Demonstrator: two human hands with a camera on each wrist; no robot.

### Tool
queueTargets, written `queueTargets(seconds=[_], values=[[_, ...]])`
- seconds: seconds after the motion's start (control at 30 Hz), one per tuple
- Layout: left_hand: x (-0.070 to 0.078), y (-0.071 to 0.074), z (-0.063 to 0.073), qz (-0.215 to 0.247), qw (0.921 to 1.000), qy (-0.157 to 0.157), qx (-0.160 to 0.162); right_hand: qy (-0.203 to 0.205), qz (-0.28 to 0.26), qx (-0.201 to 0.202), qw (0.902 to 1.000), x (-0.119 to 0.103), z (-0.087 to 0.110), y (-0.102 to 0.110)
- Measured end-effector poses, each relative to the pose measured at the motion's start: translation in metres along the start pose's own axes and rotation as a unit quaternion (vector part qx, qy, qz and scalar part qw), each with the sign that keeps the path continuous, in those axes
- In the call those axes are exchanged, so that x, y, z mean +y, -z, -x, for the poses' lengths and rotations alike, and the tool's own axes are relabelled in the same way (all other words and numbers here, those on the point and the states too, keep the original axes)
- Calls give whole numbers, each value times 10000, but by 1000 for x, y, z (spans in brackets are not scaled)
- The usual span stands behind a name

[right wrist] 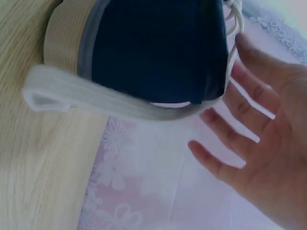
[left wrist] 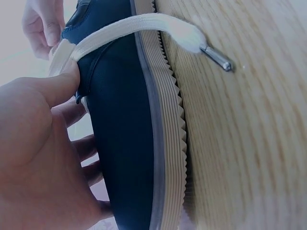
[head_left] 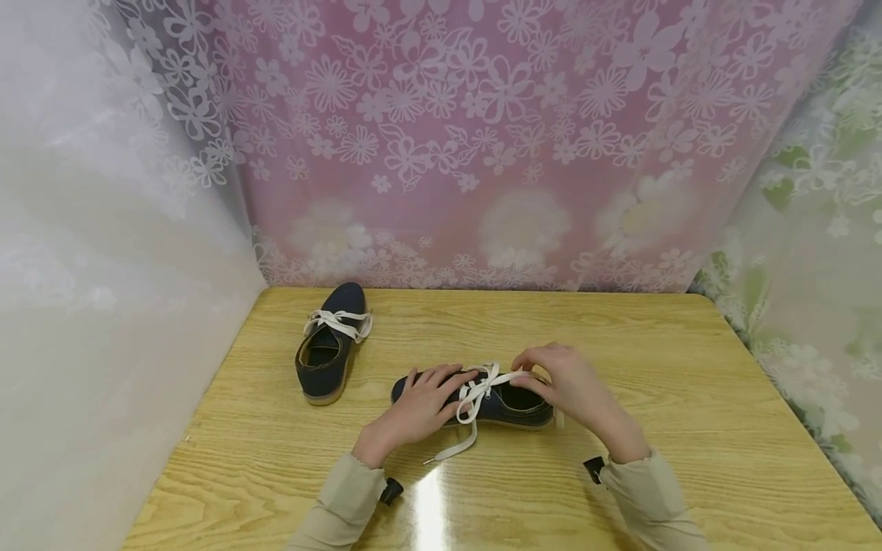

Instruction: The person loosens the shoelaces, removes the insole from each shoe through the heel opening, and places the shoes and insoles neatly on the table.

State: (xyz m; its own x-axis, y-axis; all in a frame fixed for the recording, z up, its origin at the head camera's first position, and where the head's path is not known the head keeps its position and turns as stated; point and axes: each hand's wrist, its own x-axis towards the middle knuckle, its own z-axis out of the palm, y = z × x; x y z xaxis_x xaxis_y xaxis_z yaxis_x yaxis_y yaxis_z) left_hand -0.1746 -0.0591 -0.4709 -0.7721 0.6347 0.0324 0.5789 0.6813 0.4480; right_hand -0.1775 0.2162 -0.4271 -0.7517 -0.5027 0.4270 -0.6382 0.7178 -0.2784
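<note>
A dark navy shoe (head_left: pixel 510 409) lies on the table, toe to the left and opening to the right. Across its vamp my left hand (head_left: pixel 423 405) rests with fingers extended; in the left wrist view its thumb (left wrist: pixel 64 86) touches the white lace at the eyelet flap's edge. My right hand (head_left: pixel 561 379), above the shoe's opening, pinches the white shoelace (head_left: pixel 506 378) between thumb and index finger. In the right wrist view the other fingers are spread and the lace's tail (right wrist: pixel 96 93) hangs past the heel. One looped lace droops on the near side, its metal-tipped end (left wrist: pixel 218 57) near the table.
A matching navy shoe (head_left: pixel 324 379) stands at the back left, toe away, its white lace (head_left: pixel 341 320) tied. The wooden table (head_left: pixel 620 329) meets floral curtains (head_left: pixel 475 153) at the back and sides. A black wrist device (head_left: pixel 390 491) shows by the left cuff.
</note>
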Motion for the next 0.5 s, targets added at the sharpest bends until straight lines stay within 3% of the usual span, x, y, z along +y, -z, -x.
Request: queueTargets(seconds=[0.2,0.5], values=[[0,0,1,31,10000,3,-30,506,-165,-35,9986,-8,-2,-13],[0,1,1,132,9999,-9,-24,744,10,911,9931,-16,-4,-23]])
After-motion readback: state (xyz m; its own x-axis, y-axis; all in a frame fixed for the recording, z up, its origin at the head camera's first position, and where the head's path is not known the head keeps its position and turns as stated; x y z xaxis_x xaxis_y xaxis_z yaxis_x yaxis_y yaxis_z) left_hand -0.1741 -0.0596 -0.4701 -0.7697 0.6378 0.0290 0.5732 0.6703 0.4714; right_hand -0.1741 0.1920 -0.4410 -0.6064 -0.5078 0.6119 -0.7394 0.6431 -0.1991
